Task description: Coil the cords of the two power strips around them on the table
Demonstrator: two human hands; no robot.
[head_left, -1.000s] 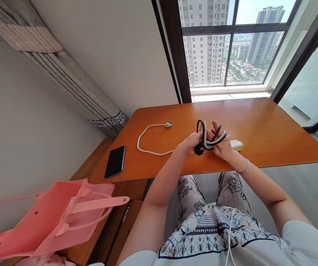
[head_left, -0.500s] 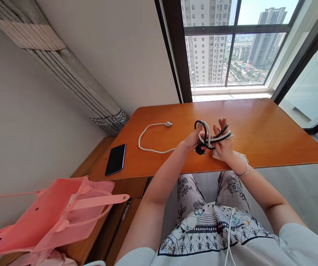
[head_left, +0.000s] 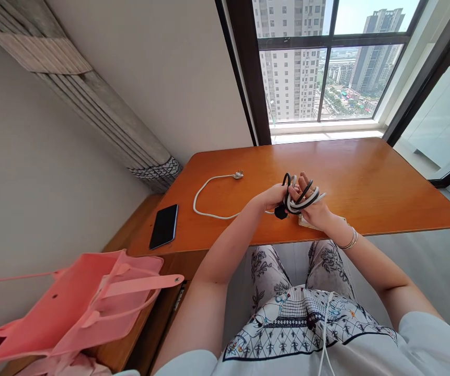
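Note:
Black and white cables (head_left: 297, 206) are looped together in a loose bundle between both hands, above the table near its front edge. My left hand (head_left: 276, 195) is closed on the left side of the bundle, with a black plug (head_left: 280, 211) hanging just below the fingers. My right hand (head_left: 314, 208) is on the right side, its fingers bent through the loops. Under my right wrist, a whitish power strip (head_left: 306, 223) lies mostly hidden on the table. A white cord (head_left: 211, 214) curves over the wood on the left and ends in a white plug (head_left: 238, 175).
The orange-brown table (head_left: 385, 183) stands below a window. A dark phone (head_left: 164, 226) lies at its left end. A pink bag (head_left: 76, 303) sits at the lower left, close to my left arm. A grey curtain (head_left: 103, 115) hangs beyond.
The cable loops have become tighter and lower between my hands. My right fingers have moved left and closer to my left hand.

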